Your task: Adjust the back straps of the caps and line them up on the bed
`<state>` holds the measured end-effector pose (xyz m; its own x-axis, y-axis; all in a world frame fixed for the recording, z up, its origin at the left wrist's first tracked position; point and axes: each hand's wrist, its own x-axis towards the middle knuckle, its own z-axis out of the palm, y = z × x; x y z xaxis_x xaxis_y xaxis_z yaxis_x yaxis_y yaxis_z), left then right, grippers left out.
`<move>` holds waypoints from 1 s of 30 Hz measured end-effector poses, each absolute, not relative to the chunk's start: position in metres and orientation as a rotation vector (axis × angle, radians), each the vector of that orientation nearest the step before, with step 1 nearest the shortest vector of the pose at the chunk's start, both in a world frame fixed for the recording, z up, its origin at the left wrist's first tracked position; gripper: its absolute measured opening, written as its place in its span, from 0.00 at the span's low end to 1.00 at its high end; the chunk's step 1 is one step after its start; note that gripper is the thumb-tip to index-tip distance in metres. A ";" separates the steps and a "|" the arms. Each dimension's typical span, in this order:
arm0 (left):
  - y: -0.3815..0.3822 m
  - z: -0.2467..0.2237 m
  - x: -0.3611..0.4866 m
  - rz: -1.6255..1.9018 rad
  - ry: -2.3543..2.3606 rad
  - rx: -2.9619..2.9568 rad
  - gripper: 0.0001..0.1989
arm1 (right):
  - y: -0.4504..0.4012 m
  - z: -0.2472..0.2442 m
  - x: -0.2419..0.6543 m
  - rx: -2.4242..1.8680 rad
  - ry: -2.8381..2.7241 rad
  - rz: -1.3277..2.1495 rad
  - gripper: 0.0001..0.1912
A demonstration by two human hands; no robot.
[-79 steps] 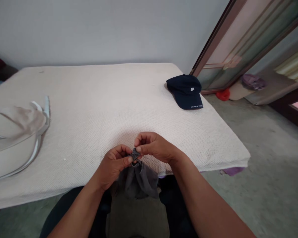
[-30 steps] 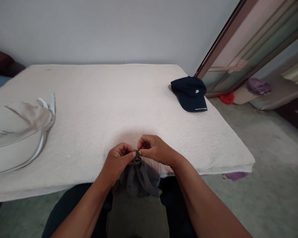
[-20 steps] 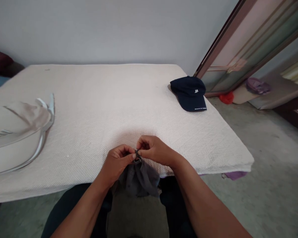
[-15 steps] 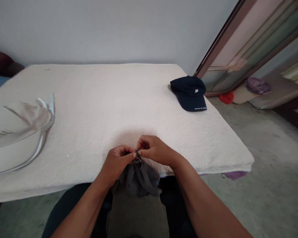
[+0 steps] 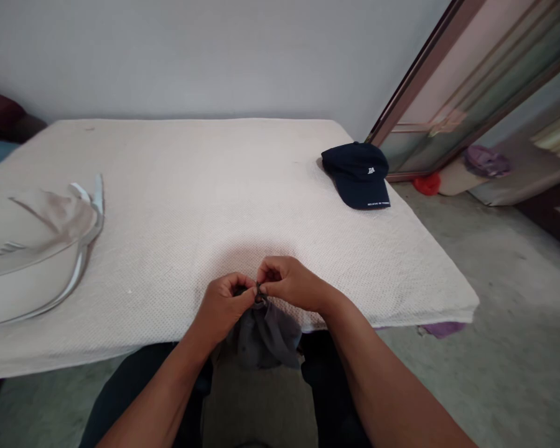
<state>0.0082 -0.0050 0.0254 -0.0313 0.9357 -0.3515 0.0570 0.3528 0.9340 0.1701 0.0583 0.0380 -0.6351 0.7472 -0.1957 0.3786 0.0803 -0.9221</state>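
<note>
My left hand [image 5: 221, 306] and right hand [image 5: 293, 283] pinch a limp, dark grey fabric item [image 5: 267, 342], hanging beside the white-covered table's near edge [image 5: 121, 348]; apparently fine fingertip work, requiring steady grips.

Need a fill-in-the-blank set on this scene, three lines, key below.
The left hand and the right hand pinch the top of a hanging cloth coloured ____.
The lettering on the navy cap is ____.
The beige hat lies on the pale cover, to the ____ of both hands.
Missing words: gray; white; left.
</note>
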 end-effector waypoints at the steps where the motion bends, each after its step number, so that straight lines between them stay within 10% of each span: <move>1: -0.005 0.025 0.008 0.927 1.427 0.984 0.05 | 0.058 0.037 0.170 -1.118 -2.041 1.571 0.04; 30: -0.005 0.020 0.009 0.863 1.397 0.915 0.04 | 0.055 0.036 0.169 -1.096 -2.150 1.497 0.09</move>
